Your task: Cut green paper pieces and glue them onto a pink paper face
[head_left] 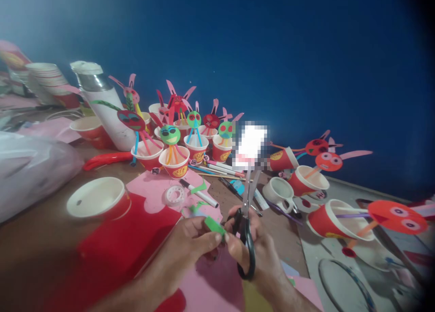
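Note:
My left hand [195, 244] pinches a small green paper strip [214, 224] between thumb and fingers. Close beside it, my right hand [256, 248] holds black-handled scissors [250, 246], their blades pointing up and away from me. The right fingertips meet the lower end of the green strip. Under both hands lies pink paper [212, 285]. Just beyond them are a roll of white tape [175, 194], a marker [199, 193] and green paper scraps [194, 208]. A blurred-out patch covers the space above the scissor tips.
Several red paper cups with paper-faced figures [174, 161] stand along the blue wall [306, 67]. An empty cup [97, 199] lies at left near red paper [125, 239] and a plastic bag [30, 171]. A white mug [279, 193] and tipped cups [335, 219] are at right.

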Available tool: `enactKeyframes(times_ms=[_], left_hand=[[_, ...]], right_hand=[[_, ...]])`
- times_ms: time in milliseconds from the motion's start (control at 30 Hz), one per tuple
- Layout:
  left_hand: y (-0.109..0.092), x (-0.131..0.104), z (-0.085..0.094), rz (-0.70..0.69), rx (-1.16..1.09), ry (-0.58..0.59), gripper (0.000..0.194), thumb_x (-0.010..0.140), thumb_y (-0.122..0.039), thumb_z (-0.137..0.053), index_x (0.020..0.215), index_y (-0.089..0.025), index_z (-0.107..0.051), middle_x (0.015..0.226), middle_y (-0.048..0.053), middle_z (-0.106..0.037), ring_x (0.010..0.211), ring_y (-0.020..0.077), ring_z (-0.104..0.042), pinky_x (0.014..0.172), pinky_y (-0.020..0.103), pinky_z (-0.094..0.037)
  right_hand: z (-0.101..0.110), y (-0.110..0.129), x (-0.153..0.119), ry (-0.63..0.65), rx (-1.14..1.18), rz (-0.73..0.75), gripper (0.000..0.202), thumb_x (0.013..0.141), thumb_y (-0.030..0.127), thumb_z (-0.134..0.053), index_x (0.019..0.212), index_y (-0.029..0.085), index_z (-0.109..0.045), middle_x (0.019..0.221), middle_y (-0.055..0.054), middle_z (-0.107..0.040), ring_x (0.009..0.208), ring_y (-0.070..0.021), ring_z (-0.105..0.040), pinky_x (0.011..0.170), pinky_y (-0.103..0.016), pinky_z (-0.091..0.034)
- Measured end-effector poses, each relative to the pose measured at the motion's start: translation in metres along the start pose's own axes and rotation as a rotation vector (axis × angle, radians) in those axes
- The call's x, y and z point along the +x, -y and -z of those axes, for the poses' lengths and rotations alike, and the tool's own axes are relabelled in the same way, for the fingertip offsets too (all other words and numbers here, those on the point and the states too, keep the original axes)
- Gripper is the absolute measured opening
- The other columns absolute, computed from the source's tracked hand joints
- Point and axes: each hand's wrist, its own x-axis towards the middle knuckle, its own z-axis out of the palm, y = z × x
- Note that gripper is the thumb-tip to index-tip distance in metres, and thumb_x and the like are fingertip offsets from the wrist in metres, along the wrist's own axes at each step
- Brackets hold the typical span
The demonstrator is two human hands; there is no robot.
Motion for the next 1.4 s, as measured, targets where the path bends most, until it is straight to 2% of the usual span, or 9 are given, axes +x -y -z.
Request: enactKeyframes(times_ms=[133,300,467,567,633,767,1067,1167,1400], left_hand=[[0.001,0.001,0.001,0.0,0.018,-0.048,0.017,0.072,-0.026,-0.063,0.065,-0.011,-0.06,0.058,0.002,-0.059,0.054,0.0106,-0.051,0.055,0.023,-0.039],[0.0,0.004,0.006,0.011,0.031,-0.056,0.015,0.07,-0.024,-0.064,0.064,-0.011,-0.061,0.057,0.003,-0.061,0.053,0.0123,-0.054,0.054,0.024,-0.04],[-0.014,0.005,0.022,-0.023,0.005,-0.11,0.012,0.07,-0.022,-0.064,0.067,-0.011,-0.063,0.061,0.003,-0.064,0.056,0.0114,-0.055,0.056,0.023,-0.042],[-0.022,0.005,0.03,-0.062,-0.046,-0.125,0.013,0.07,-0.022,-0.065,0.063,-0.011,-0.062,0.06,0.002,-0.063,0.054,0.0101,-0.054,0.055,0.022,-0.042],[-0.025,0.005,0.033,-0.073,-0.055,-0.137,0.014,0.069,-0.022,-0.065,0.061,-0.011,-0.062,0.058,0.002,-0.063,0.053,0.0098,-0.054,0.056,0.022,-0.042],[-0.027,0.005,0.034,-0.07,-0.081,-0.139,0.014,0.068,-0.022,-0.066,0.061,-0.011,-0.062,0.058,0.003,-0.063,0.052,0.0101,-0.054,0.055,0.023,-0.043],[-0.02,0.011,0.034,-0.038,-0.07,-0.112,0.015,0.063,-0.023,-0.068,0.063,-0.009,-0.063,0.058,0.004,-0.065,0.05,0.0108,-0.057,0.053,0.023,-0.045],[-0.02,0.01,0.034,-0.043,-0.031,-0.099,0.014,0.065,-0.023,-0.067,0.064,-0.009,-0.064,0.058,0.004,-0.066,0.051,0.0107,-0.058,0.053,0.022,-0.044],[-0.019,0.009,0.035,-0.028,-0.022,-0.048,0.012,0.067,-0.022,-0.067,0.068,-0.009,-0.065,0.06,0.004,-0.066,0.053,0.0109,-0.058,0.054,0.022,-0.043]], right_hand=[[0.0,-0.003,-0.001,0.017,0.01,0.017,0.04,0.065,0.037,-0.069,0.092,0.023,-0.044,0.07,0.003,-0.052,0.058,-0.0125,-0.052,0.052,-0.023,-0.046],[0.009,0.001,0.006,0.156,-0.027,0.003,0.038,0.067,0.039,-0.069,0.091,0.024,-0.045,0.069,0.004,-0.05,0.059,-0.012,-0.049,0.054,-0.022,-0.042],[0.03,0.025,0.015,0.426,-0.287,-0.008,0.027,0.071,0.045,-0.063,0.084,0.023,-0.053,0.065,0.005,-0.049,0.058,-0.0121,-0.046,0.058,-0.022,-0.041],[0.039,0.033,0.016,0.646,-0.376,-0.053,0.03,0.076,0.048,-0.057,0.091,0.022,-0.053,0.068,0.003,-0.049,0.057,-0.0115,-0.043,0.054,-0.02,-0.038],[0.041,0.036,0.016,0.706,-0.375,-0.075,0.034,0.076,0.05,-0.055,0.094,0.021,-0.052,0.071,0.002,-0.049,0.058,-0.0116,-0.042,0.051,-0.02,-0.036],[0.04,0.038,0.016,0.736,-0.455,-0.086,0.032,0.076,0.048,-0.056,0.088,0.019,-0.053,0.071,0.002,-0.049,0.06,-0.0119,-0.041,0.054,-0.021,-0.035],[0.038,0.034,0.014,0.739,-0.482,-0.062,0.022,0.076,0.039,-0.058,0.082,0.018,-0.052,0.073,0.002,-0.05,0.063,-0.0125,-0.04,0.057,-0.022,-0.034],[0.036,0.036,0.015,0.746,-0.454,-0.074,0.026,0.076,0.043,-0.057,0.079,0.018,-0.051,0.071,0.002,-0.049,0.061,-0.0115,-0.039,0.056,-0.021,-0.035],[0.035,0.039,0.015,0.761,-0.451,-0.079,0.038,0.075,0.054,-0.054,0.085,0.017,-0.053,0.071,0.002,-0.05,0.061,-0.0112,-0.041,0.056,-0.019,-0.037]])
